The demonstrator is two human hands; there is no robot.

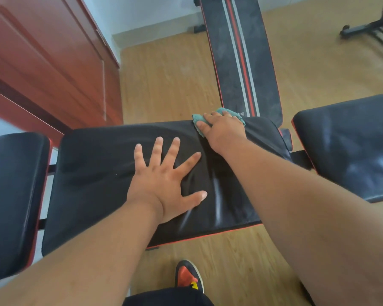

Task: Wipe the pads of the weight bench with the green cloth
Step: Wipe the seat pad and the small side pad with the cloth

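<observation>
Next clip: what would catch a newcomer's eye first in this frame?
Two bare arms reach over the black middle pad of the weight bench. The left hand lies flat on it with fingers spread, while the right hand presses a green cloth at the pad's far edge. Beyond, a striped long pad runs away across the wooden floor.
</observation>
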